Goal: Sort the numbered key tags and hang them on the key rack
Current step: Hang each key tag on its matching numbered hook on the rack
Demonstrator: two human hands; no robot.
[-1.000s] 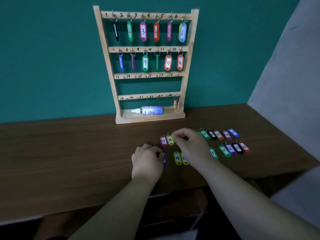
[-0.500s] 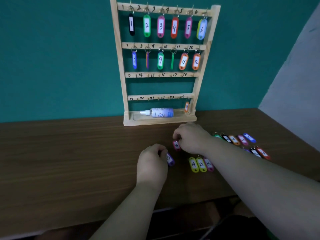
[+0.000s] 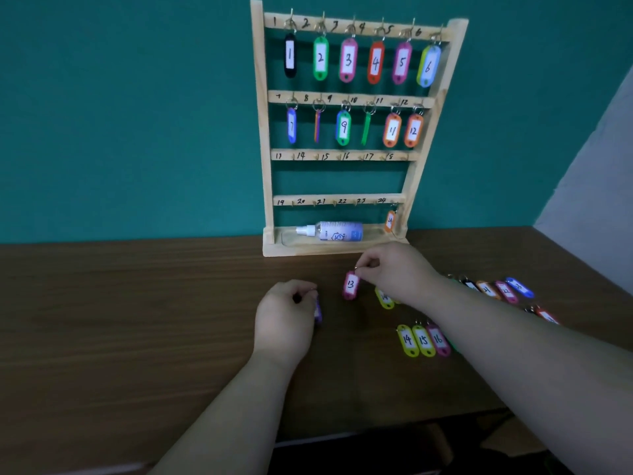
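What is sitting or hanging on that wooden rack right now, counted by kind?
Hanging key tags: 13 (6 in the top row, 6 in the second, 1 under number 24)
Spray bottle, lying at the bottom: 1
Total: 14

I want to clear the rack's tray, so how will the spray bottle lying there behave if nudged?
The spray bottle is round and lies on its side, so it may roll; the rack's tray lip should catch it. Small, plastic-looking, likely light.
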